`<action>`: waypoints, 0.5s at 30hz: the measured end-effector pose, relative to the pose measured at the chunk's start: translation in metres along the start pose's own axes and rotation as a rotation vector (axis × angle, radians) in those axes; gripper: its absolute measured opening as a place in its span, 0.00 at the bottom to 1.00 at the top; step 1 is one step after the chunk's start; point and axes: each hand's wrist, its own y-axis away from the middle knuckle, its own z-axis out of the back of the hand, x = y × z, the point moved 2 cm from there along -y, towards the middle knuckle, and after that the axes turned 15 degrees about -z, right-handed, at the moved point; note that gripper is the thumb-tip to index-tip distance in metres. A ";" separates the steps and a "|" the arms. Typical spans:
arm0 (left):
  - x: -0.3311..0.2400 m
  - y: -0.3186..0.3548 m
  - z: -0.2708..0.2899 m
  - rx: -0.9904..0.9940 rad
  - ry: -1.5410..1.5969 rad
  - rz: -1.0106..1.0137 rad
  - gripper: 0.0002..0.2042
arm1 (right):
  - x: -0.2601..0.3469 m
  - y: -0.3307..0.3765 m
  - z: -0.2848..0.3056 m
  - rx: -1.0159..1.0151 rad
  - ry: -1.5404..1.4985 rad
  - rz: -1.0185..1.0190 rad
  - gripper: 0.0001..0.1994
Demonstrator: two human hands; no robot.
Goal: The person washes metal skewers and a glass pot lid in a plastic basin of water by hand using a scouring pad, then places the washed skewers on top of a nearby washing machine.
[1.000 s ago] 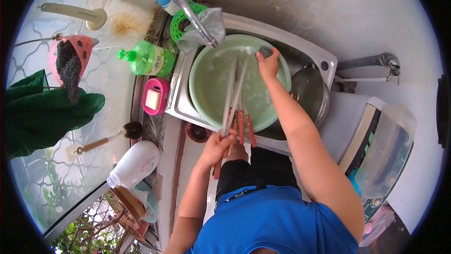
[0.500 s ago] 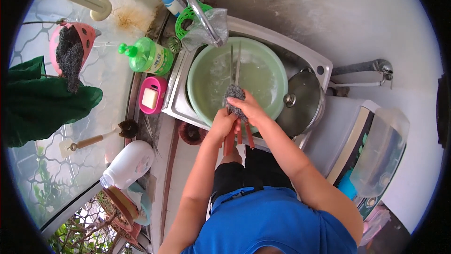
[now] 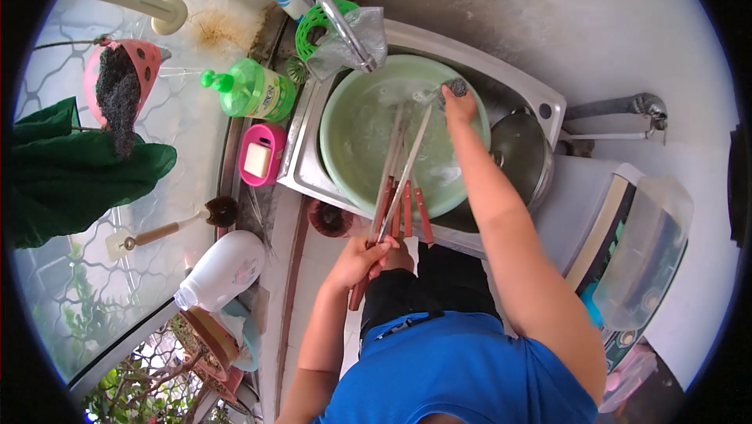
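My left hand (image 3: 356,262) is closed around a long flat metal skewer (image 3: 413,156), just in front of the basin. Its reddish-brown wooden handle (image 3: 358,294) sticks out below my fist, and its blade slants up over the water. Several similar skewers (image 3: 407,208) lean on the near rim, handles outward, metal ends in the water. At the basin's far right side, my right hand (image 3: 460,106) grips a grey steel wool scrubber (image 3: 456,86), apart from the skewer's tip. The pale green basin (image 3: 333,122) holds cloudy water and sits in the metal sink (image 3: 301,161).
A lidded pot (image 3: 521,154) stands right of the basin, and a faucet (image 3: 352,40) reaches over its far left. Along the left ledge are a green soap bottle (image 3: 254,91), a pink soap dish (image 3: 249,138) and a white jug (image 3: 223,271).
My hands have separated. The right hand has carried the scrubber to the far right of the basin; the left has drawn back toward me with one skewer, while others now rest on the rim.
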 end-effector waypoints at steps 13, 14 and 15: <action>0.003 -0.086 0.017 -0.296 0.169 -0.217 0.12 | -0.016 0.170 0.025 0.692 0.385 -0.145 0.22; 0.002 -0.094 0.009 -0.295 0.110 -0.243 0.10 | -0.014 0.195 0.023 0.714 0.331 -0.167 0.22; 0.001 -0.099 0.005 -0.299 0.049 -0.277 0.09 | -0.016 0.215 0.016 0.743 0.276 -0.184 0.22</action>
